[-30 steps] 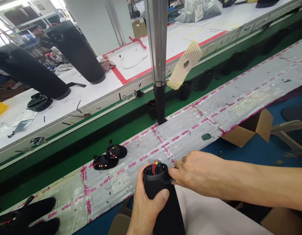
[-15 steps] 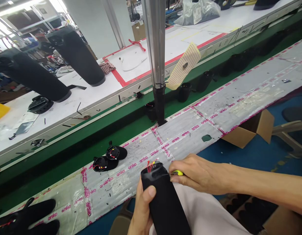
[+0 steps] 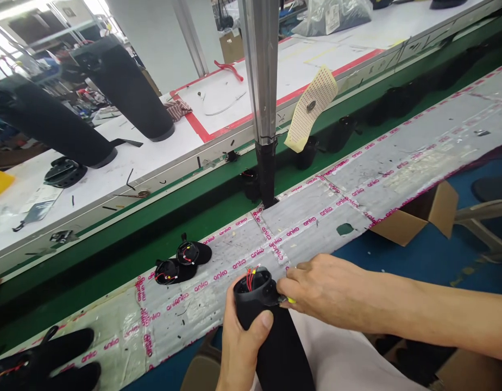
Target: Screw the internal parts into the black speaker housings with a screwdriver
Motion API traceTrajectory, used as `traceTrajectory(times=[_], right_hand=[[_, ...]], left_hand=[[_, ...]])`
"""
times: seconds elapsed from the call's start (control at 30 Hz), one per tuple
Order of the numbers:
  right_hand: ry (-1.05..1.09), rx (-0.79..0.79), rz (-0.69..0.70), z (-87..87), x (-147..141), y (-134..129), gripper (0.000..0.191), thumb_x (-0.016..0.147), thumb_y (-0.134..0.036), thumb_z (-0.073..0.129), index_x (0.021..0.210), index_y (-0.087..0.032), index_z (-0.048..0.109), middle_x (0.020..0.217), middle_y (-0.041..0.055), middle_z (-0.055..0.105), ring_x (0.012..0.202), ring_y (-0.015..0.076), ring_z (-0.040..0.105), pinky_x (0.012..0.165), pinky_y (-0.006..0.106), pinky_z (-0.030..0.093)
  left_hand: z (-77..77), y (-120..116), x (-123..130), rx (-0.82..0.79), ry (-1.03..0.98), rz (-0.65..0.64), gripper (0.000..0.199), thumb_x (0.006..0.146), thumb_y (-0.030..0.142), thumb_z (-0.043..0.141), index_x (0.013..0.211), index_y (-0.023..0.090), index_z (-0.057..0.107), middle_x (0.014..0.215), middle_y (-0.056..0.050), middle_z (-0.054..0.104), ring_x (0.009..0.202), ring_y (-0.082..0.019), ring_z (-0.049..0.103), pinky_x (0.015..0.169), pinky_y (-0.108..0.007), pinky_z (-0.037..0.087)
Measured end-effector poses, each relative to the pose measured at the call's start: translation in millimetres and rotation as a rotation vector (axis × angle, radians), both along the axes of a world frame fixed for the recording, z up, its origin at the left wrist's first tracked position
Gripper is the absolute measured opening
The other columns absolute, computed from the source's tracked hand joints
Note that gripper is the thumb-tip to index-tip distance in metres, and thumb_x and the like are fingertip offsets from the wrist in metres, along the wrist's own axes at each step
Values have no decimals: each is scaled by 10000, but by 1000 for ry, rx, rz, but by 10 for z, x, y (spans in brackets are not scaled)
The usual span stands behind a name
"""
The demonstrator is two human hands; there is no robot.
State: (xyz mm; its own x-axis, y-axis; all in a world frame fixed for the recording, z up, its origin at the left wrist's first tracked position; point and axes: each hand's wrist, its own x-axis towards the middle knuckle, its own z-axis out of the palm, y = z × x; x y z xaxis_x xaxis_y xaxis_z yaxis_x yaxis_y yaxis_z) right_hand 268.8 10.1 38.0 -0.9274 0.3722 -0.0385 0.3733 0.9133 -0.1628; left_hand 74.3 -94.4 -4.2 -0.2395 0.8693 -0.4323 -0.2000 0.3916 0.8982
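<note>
My left hand [image 3: 249,339] is wrapped round a black fabric-covered speaker tube [image 3: 281,347], thumb across its near side. The tube tilts with its open upper end away from me, and a bunch of red and yellow wires [image 3: 251,279] sticks out of it. Pinched in my right hand [image 3: 316,288] is a small yellow-handled tool [image 3: 290,300], mostly covered by the fingers. Its tip meets the tube's side just below the rim; what kind of tool it is stays hidden.
Two short black wired parts [image 3: 188,253] stand on the plastic-covered ledge [image 3: 218,271]. More black tubes [image 3: 77,347] lie at lower left. A metal post [image 3: 262,103] rises ahead, beside a yellow perforated strip [image 3: 312,108]. Behind runs a green conveyor [image 3: 124,244]; an open carton [image 3: 414,217] sits at right.
The tube's open end has turned to show more of its inside. My right hand has shifted slightly left, bringing the tool closer against the tube's rim, and my left thumb has moved right.
</note>
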Motion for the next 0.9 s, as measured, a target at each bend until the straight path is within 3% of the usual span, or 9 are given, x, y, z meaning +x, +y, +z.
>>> traceTrajectory(times=[0.2,0.33,0.47,0.67,0.83,0.9], right_hand=[[-36,30,25,-36,-19,14,97,981,-222,587,958,-224,493,771,4,620,575,193,571,478,358,135],[-54,42,45,-46,-13,19,192,887,-141,641,963,-231,489,768,-5,595,555,184,538,472,351,125],[-80,46,48,9,-22,-2,243,800,-102,655,944,-229,508,727,-4,575,536,182,521,455,358,109],[-151,41,58,84,-58,-69,321,677,-92,727,932,-218,576,745,14,587,548,185,536,432,358,102],[-129,-1,38,51,-92,-108,206,809,-88,659,897,-239,551,793,-1,612,542,175,548,435,352,81],[-116,-1,8,26,-98,-136,228,793,-65,650,897,-233,537,775,-8,604,548,174,556,443,349,84]], left_hand=[[35,16,0,-16,80,-38,752,677,597,789,1307,242,582,1295,-105,680,1239,-373,594,1104,-486,389],[66,23,11,-30,96,-43,740,687,586,781,1310,244,573,1287,-96,683,1200,-362,616,1077,-469,399],[124,14,4,-23,186,-73,716,714,578,759,1311,239,557,1278,-95,683,1220,-360,597,1069,-478,388],[177,-16,6,-58,310,-17,748,675,534,793,1314,254,522,1290,-91,673,1252,-371,573,1083,-492,365],[236,-2,54,-127,378,18,736,684,484,766,1327,232,512,1272,-101,673,1227,-365,587,1069,-506,382],[265,7,75,-128,401,20,718,697,477,744,1326,225,509,1265,-99,678,1218,-346,595,1057,-494,403]])
